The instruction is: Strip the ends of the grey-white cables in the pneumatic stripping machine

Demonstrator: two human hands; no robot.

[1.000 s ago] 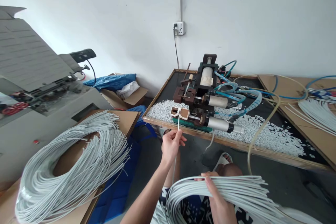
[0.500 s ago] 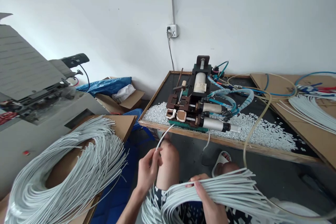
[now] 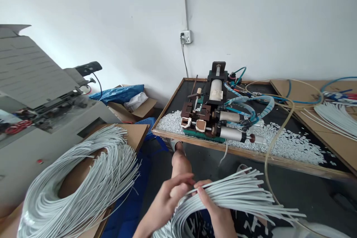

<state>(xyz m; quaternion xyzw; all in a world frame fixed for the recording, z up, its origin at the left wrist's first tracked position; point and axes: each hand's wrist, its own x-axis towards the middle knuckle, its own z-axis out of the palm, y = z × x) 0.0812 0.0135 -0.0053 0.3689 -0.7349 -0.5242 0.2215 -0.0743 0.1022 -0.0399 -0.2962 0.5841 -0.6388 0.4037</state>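
Note:
A bundle of white cables [image 3: 237, 193] lies across my lap at the bottom of the view. My right hand [image 3: 216, 212] grips this bundle from below, thumb on top. My left hand [image 3: 167, 199] is closed at the bundle's left end, fingers pinching cable strands beside my right thumb. Ahead on a low black board [image 3: 178, 95] stands a small pneumatic machine [image 3: 216, 113] with metal cylinders and blue hoses. White cut bits [image 3: 290, 143] lie scattered around it.
A large coil of white cables [image 3: 78, 182] rests on cardboard at the left, beside a grey machine [image 3: 30, 119]. A cardboard box with a blue bag [image 3: 122, 95] sits by the wall. More cables [image 3: 337, 117] lie on cardboard at the right. A beige hose [image 3: 279, 134] loops down.
My left hand drew a single cable back from the machine's jaws and came down to the bundle on my lap. It now meets my right hand there.

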